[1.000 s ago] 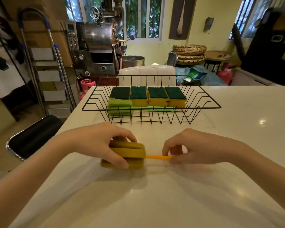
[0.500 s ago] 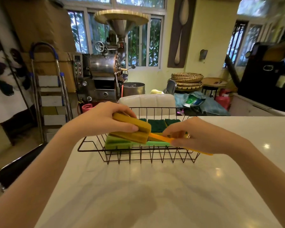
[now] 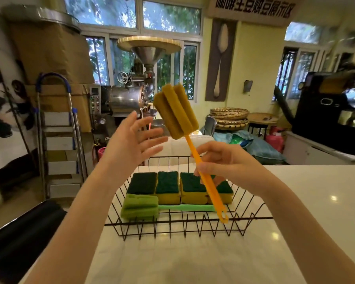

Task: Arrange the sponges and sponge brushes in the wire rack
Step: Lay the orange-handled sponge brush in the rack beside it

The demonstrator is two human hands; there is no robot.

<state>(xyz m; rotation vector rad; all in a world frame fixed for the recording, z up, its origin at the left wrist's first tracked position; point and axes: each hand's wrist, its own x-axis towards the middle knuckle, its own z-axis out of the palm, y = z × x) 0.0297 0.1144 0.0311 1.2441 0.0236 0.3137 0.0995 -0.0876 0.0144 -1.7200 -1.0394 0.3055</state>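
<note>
1. Four rectangular yellow sponges with dark green scouring tops (image 3: 180, 186) already sit side by side along the far part of the black wire rack (image 3: 184, 228), and a light green sponge brush with a green plastic handle (image 3: 140, 208) lies in front of them, head to the left, handle running right.
2. The mustard-yellow ribbed sponge brush on an orange plastic handle (image 3: 176, 113) is held up in the air above the rack, head tilted up and to the left, the handle's loop end hanging near the rack's near right rim.
3. The right hand (image 3: 223, 162) holds it, fingers (image 3: 203, 168) pinched on the middle of the handle. The left hand (image 3: 129, 142) is spread wide and holds nothing, close beside the sponge head but apart from it.
4. To place it well, the person would probably turn the brush level first, so head and handle run left to right like the green one.
5. The free strip along the rack's near edge looks like the fitting spot, parallel to the green brush.
6. Lowering it gently, with the left hand steadying the soft head, should keep the loop end from catching in the wires.
</note>
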